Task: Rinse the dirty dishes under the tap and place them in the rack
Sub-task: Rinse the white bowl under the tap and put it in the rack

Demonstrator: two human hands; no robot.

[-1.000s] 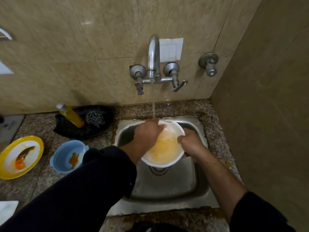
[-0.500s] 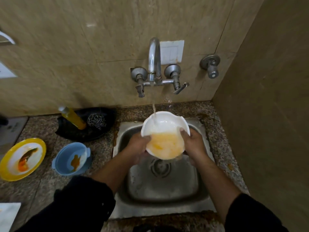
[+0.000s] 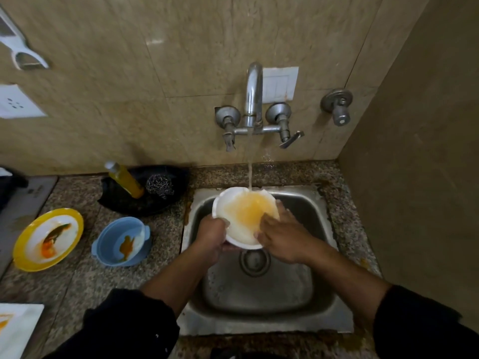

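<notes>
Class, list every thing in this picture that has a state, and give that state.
tap, running
white bowl, held under the tap, orange-stained
left hand, grips the white bowl's rim
right hand, fingers pressed inside it
blue bowl, dirty, on counter
yellow plate, dirty, on counter

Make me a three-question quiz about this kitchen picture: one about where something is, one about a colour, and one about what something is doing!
1. Where is the white bowl?
A) in a cupboard
B) held over the sink
C) on the floor

2. What colour is the small dirty bowl on the counter?
A) red
B) green
C) blue

3. What is the tap doing?
A) running
B) turned off
C) lying in the sink

Answers:
1 B: the left hand grips its rim above the sink basin.
2 C: it is blue, with an orange smear inside.
3 A: a stream of water falls from the spout into the white bowl.
</notes>
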